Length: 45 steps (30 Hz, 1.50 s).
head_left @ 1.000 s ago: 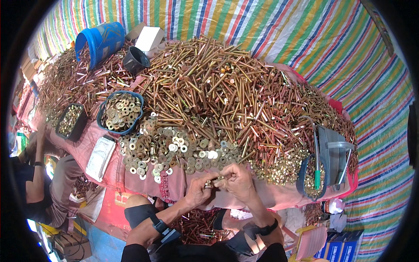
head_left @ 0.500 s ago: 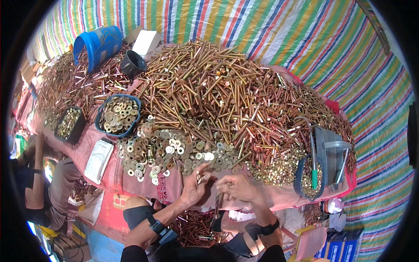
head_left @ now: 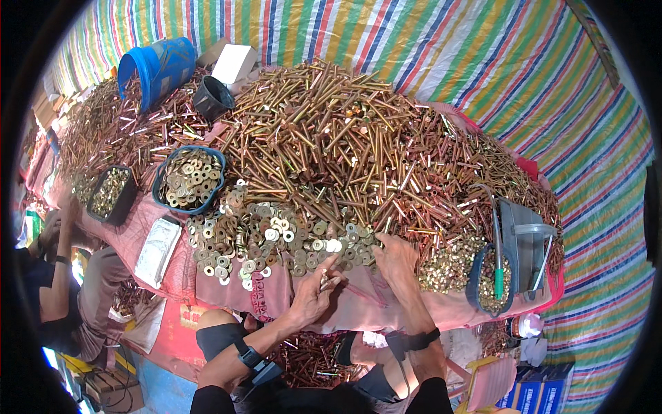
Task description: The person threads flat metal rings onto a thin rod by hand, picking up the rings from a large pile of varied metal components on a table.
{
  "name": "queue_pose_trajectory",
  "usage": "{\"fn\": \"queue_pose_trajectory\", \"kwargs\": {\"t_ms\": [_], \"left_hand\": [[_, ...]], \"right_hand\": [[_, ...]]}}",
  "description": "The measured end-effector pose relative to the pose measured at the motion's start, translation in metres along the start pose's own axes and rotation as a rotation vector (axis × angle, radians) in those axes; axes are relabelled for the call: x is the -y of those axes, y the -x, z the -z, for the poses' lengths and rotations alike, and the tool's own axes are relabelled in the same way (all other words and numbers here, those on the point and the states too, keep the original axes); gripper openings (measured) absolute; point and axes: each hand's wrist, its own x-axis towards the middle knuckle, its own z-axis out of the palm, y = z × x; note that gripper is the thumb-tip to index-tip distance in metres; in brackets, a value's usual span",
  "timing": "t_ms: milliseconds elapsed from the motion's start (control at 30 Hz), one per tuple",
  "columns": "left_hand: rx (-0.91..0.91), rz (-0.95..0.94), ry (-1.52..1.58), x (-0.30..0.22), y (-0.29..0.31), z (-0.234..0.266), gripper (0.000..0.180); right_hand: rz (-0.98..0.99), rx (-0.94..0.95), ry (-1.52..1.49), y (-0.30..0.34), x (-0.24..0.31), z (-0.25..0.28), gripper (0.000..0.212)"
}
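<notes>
The left hand [head_left: 312,293] pinches a washer [head_left: 325,277] at the desk [head_left: 276,303] edge. The right hand [head_left: 396,259] lies spread on the bolt heap [head_left: 358,138]; picking a bolt looks next

Half a second ago we had both hands together just below the table edge; now our left hand [head_left: 314,293] has lifted to the scattered brass-coloured flat washers [head_left: 276,238], and our right hand [head_left: 396,259] reaches the long brass-coloured bolts [head_left: 358,152].
</notes>
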Motion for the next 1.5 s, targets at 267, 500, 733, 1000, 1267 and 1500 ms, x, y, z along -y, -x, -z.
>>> {"fn": "queue_pose_trajectory", "kwargs": {"t_ms": [267,500,733,1000,1267,1500], "left_hand": [[0.001,-0.132,-0.080,-0.007,0.000,0.003,0.074],[-0.024,-0.110,-0.126,-0.002,0.001,0.001,0.050],[0.010,-0.149,-0.217,0.002,0.000,0.003,0.057],[0.062,-0.146,-0.184,-0.003,0.010,0.012,0.071],[-0.016,-0.025,0.052,-0.012,0.008,0.007,0.082],[0.035,-0.094,-0.085,-0.013,0.006,0.010,0.074]], "right_hand": [[0.002,-0.050,-0.003,-0.005,0.006,-0.007,0.016],[-0.271,0.483,-1.140,0.022,0.025,0.030,0.020],[-0.275,0.567,-1.172,0.040,0.054,0.017,0.022],[-0.222,0.470,-1.107,0.053,0.058,0.012,0.026],[-0.187,-0.092,-0.289,0.002,0.015,0.014,0.031],[-0.206,-0.052,0.007,-0.026,0.002,-0.001,0.034]]}}
